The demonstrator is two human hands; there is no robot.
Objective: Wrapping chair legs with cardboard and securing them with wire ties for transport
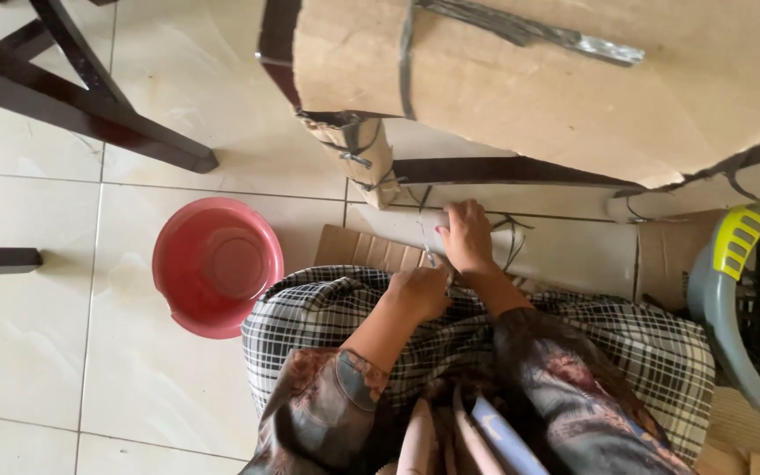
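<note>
Looking straight down at a seated person's lap here. The long rolled tube of brown cardboard (564, 251) lies flat on the pale tiled floor (37, 352) just past the knees, its long axis running left to right across the view. The right hand (466, 236) is pressed down on top of it near its left end, fingers curled over dark strands of wire or string (510, 237). The left hand (419, 290) sits just below, closed into a loose fist on a thin metal tool (426, 246) that points up toward the tube; can't tell exactly what the tool is. A big sheet of cardboard with dark tape strips (556, 88) hangs over the top edge, a round red plastic basin (214, 266) sits left, a grey plastic chair (731, 317) crowds the right, so open floor is mostly to the left.
</note>
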